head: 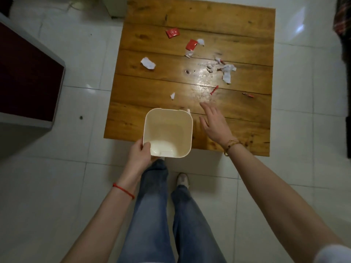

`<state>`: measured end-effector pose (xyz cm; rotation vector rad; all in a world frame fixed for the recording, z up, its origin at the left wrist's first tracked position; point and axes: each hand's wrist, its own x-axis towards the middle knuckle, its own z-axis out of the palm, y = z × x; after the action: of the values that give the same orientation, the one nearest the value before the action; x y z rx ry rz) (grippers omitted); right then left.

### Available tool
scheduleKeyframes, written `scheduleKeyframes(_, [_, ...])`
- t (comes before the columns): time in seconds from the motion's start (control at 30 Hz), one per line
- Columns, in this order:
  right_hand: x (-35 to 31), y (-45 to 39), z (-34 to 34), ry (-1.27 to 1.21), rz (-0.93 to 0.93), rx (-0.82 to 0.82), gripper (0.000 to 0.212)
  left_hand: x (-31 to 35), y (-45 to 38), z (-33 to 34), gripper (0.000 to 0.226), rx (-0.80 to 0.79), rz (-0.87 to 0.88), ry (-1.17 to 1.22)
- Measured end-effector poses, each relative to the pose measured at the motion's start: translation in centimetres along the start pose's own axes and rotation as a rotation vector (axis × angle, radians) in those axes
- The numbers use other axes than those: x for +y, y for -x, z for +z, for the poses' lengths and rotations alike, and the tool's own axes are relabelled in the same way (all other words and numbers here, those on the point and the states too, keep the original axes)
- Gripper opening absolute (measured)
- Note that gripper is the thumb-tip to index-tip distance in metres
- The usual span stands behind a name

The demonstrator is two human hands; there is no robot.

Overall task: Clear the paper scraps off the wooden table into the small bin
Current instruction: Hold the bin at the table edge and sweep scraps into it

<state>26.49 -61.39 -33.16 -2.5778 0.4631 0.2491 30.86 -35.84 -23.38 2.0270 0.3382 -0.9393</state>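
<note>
The left hand is gripping the near rim of the small cream bin, thumb hooked inside, holding it over the near edge of the wooden table. The right hand is hovering open just right of the bin, fingers spread, touching nothing. Paper scraps are lying across the tabletop: a red wrapper, a second red piece, a white scrap, a crumpled white cluster and a tiny white bit near the bin.
</note>
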Motion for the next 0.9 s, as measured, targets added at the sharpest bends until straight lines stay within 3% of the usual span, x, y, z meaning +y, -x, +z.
scheduleKeyframes(0.33, [-0.8, -1.9, 3.1, 0.003, -0.125, -0.07, 0.055, -7.0, 2.0, 4.1, 0.037, 0.032, 0.082, -0.24])
scheduleKeyframes(0.53, [-0.4, -2.9, 5.9, 0.048, -0.155, -0.118, 0.057, -10.6, 0.5, 5.7, 0.034, 0.075, -0.003, -0.28])
scheduleKeyframes(0.9, [0.7, -1.9, 9.0, -0.059, -0.139, -0.145, 0.057, -13.3, -3.4, 7.1, 0.027, 0.071, 0.015, -0.319])
